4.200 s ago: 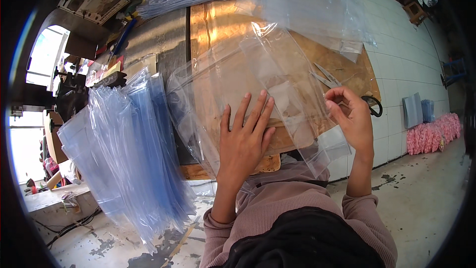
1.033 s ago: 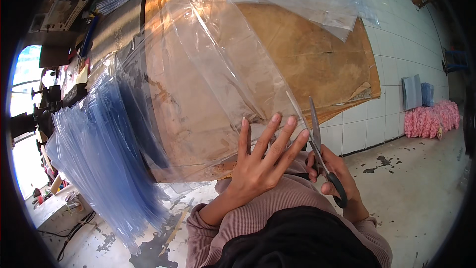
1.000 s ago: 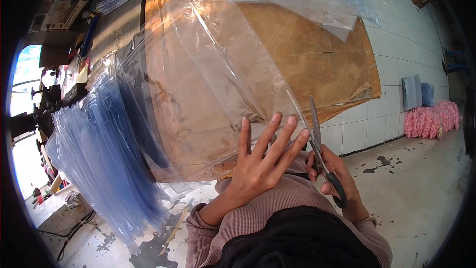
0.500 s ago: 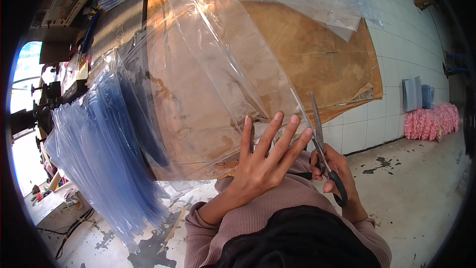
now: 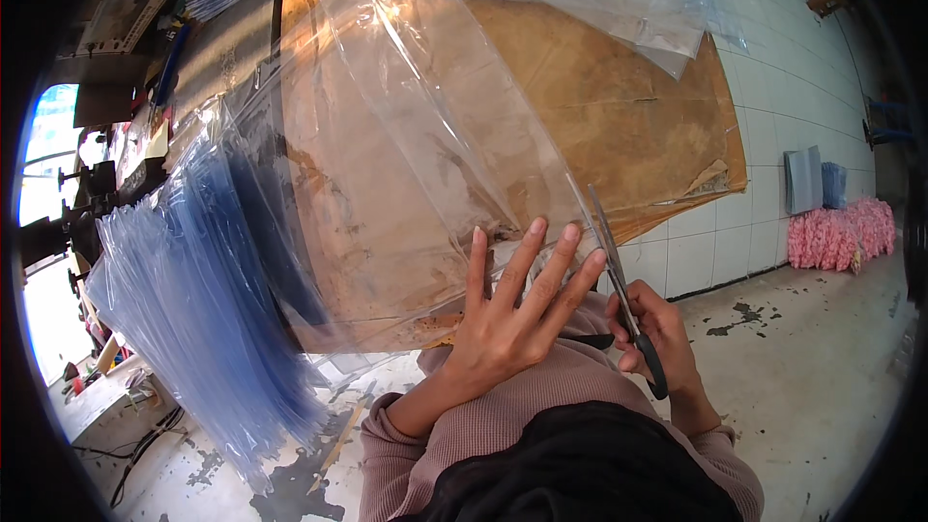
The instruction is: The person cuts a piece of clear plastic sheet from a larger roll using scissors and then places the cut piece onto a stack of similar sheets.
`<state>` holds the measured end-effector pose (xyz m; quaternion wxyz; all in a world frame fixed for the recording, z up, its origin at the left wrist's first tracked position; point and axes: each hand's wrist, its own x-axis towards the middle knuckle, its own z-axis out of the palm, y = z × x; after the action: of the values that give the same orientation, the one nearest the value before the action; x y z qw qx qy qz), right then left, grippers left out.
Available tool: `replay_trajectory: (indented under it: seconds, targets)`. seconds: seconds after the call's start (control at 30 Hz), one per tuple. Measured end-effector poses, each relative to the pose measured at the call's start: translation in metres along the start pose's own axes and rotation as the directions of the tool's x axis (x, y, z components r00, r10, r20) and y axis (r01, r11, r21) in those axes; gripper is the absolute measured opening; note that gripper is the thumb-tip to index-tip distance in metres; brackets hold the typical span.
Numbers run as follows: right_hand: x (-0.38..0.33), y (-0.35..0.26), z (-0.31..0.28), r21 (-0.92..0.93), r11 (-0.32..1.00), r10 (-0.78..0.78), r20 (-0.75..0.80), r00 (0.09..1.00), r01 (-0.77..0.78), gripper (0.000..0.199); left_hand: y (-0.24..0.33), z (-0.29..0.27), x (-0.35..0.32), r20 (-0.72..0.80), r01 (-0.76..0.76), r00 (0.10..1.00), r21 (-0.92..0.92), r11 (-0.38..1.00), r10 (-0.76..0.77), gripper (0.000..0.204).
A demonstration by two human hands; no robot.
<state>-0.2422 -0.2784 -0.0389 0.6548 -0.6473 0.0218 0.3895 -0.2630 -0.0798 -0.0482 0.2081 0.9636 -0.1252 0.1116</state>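
A clear plastic sheet [image 5: 387, 155] lies across the brown work surface in front of me. My left hand [image 5: 522, 304] rests flat on the sheet's near right part, fingers spread, holding nothing. Just right of it, my right hand [image 5: 662, 333] grips a pair of scissors [image 5: 619, 280] with black handles. The blades point away from me along the sheet's right edge and look nearly closed together. Whether plastic lies between the blades is too fine to make out.
A thick stack of bluish plastic sheets [image 5: 203, 300] hangs over the left edge. More clear sheets [image 5: 599, 0] lie at the far side. A brown cardboard cover [image 5: 638, 116] reaches toward the tiled wall [image 5: 773, 87]. Pink bundles [image 5: 841, 235] sit on the floor at right.
The scissor blades have come together from a parted position, and their tips have shifted slightly left. My left hand stays almost where it was on the sheet.
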Motion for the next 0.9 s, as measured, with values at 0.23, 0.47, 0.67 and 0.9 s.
replay_trajectory:
  seconds: [0.23,0.47,0.67,0.9]
  targets:
    - [0.008,-0.001,-0.002,-0.009,1.0,-0.017,0.056,0.998,0.017,0.073,0.0,0.0,-0.001,0.018,0.004,1.0,0.015,1.0,-0.005,0.051]
    - [0.006,0.005,0.0,0.0,0.999,0.034,0.006,0.999,-0.034,0.073,0.0,0.001,-0.002,0.024,0.003,1.0,0.022,1.0,-0.003,0.052]
    - [0.008,0.006,0.008,0.135,0.991,0.015,-0.011,1.0,-0.014,0.074,0.0,0.001,-0.002,0.02,0.006,1.0,-0.007,1.0,-0.006,0.052]
    - [0.015,0.004,0.009,0.134,0.99,-0.049,0.007,0.999,0.048,0.074,-0.001,0.001,-0.003,0.008,0.001,1.0,-0.021,1.0,0.0,0.052]
